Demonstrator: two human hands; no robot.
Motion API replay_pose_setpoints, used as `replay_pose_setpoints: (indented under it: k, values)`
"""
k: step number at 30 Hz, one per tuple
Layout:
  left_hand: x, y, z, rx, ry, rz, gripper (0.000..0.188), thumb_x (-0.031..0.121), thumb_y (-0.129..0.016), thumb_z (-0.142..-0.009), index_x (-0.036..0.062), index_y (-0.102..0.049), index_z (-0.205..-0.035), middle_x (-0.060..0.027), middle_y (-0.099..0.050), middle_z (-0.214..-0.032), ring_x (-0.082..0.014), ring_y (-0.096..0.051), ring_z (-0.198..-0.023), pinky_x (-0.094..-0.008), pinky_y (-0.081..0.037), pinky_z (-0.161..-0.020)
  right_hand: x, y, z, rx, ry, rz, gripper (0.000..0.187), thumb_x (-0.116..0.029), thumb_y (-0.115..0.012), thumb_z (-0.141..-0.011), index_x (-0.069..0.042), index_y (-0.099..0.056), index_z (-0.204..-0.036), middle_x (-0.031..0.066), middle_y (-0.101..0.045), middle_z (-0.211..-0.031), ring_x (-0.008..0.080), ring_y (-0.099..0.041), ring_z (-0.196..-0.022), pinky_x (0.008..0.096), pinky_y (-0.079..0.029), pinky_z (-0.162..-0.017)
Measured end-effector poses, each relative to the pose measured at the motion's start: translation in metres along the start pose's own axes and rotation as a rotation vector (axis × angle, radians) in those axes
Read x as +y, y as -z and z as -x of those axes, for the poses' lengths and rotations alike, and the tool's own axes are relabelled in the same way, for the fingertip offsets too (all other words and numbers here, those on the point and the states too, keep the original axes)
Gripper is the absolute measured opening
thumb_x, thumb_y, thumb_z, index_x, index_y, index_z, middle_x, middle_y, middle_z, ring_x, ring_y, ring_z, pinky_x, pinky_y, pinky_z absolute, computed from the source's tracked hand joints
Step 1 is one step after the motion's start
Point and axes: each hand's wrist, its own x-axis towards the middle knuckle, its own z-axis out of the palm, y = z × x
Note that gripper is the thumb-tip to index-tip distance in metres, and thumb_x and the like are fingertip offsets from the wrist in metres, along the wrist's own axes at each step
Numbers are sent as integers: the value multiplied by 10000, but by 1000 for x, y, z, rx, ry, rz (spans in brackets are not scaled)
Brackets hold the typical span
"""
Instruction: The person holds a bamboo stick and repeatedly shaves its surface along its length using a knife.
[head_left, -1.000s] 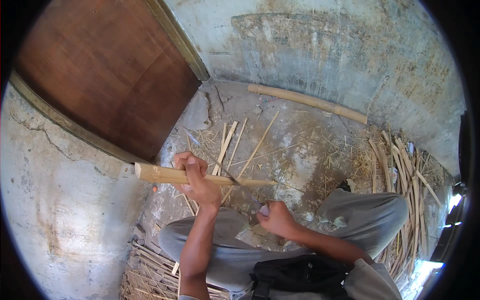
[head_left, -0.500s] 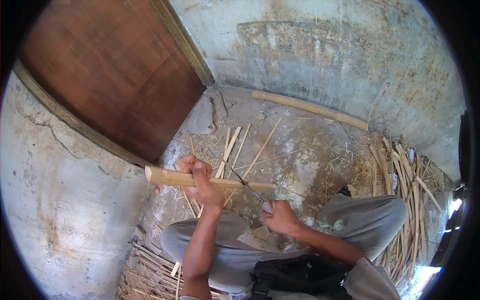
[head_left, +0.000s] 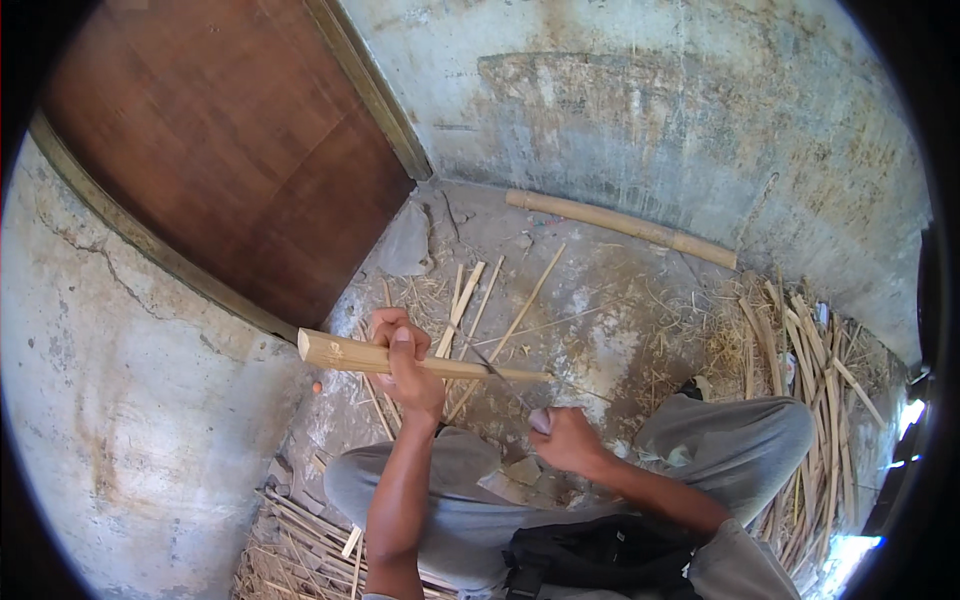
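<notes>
Bamboo strip (head_left: 400,357) gripped in left hand (head_left: 405,365); right hand (head_left: 565,437) closed around knife (head_left: 500,378) handle

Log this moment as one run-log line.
left hand: grips bamboo piece, held level | right hand: holds knife, blade on the piece | floor: split strips, bamboo pole by wall

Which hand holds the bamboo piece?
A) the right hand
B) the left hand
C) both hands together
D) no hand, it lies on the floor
B: the left hand wraps around the bamboo piece, while the right hand holds a knife against it.
</notes>
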Motion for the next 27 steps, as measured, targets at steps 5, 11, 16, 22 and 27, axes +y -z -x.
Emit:
replay_pose_setpoints:
  k: [5, 11, 16, 22, 27]
  values:
    - [9, -7, 4, -211, 18, 141, 287, 216, -472, -801, 91, -307, -603, -44, -345, -527, -154, -328, -659, -286, -279, -617, -24, -3, 11, 94, 66, -235, 266, -202, -635, -729, 61, -621, -768, 291, -604, -697, 460, -617, -706, 479, -508, -651]
    - [-5, 10, -15, -355, 25, 263, 298, 243, -484, -804, 99, -295, -623, -39, -302, -492, -180, -347, -677, -297, -286, -623, 43, -17, -9, 47, -8, -18, 316, -255, -640, -772, 58, -609, -743, 243, -612, -667, 368, -628, -618, 426, -482, -579]
    - [9, 2, -19, -392, 167, 338, 206, 208, -514, -829, 85, -356, -778, -64, -352, -544, -173, -375, -647, -318, -327, -615, -24, 14, 2, 65, 51, -126, 286, -229, -646, -760, 55, -615, -733, 255, -611, -680, 383, -622, -647, 437, -488, -601]
    - [24, -8, -2, -295, 337, 465, 196, 81, -523, -833, 101, -350, -922, -47, -341, -568, -137, -377, -542, -305, -365, -513, 16, -29, -1, 112, 47, -235, 260, -171, -675, -761, 61, -586, -683, 201, -577, -588, 261, -567, -511, 385, -448, -533]
    - [14, -6, -3, -85, 313, 337, 160, 86, -499, -855, 96, -395, -976, -18, -363, -587, -114, -366, -485, -260, -337, -453, 56, -30, -13, 47, -87, -121, 263, -182, -662, -764, 60, -588, -690, 195, -577, -585, 247, -570, -529, 392, -455, -551]
